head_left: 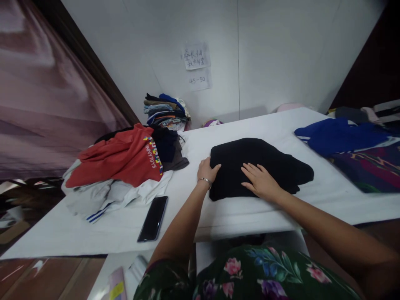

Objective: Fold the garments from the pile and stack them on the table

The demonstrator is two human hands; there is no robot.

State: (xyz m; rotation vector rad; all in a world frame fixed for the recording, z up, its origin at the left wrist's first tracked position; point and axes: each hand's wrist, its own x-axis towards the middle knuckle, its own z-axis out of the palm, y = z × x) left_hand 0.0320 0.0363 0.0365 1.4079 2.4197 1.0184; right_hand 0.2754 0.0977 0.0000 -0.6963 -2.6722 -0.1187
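A black folded garment (265, 160) lies on the white table (237, 208) in front of me. My left hand (206, 171), with a thin bracelet at the wrist, grips the garment's left edge, thumb on top. My right hand (261, 181) rests flat on the garment's near part, fingers spread and pointing left and away.
A heap of clothes topped by a red garment (121, 158) sits at the left. A black phone (153, 218) lies near the front edge. A stack of folded clothes (165, 110) stands by the wall. Blue and patterned fabrics (350, 141) cover the right side.
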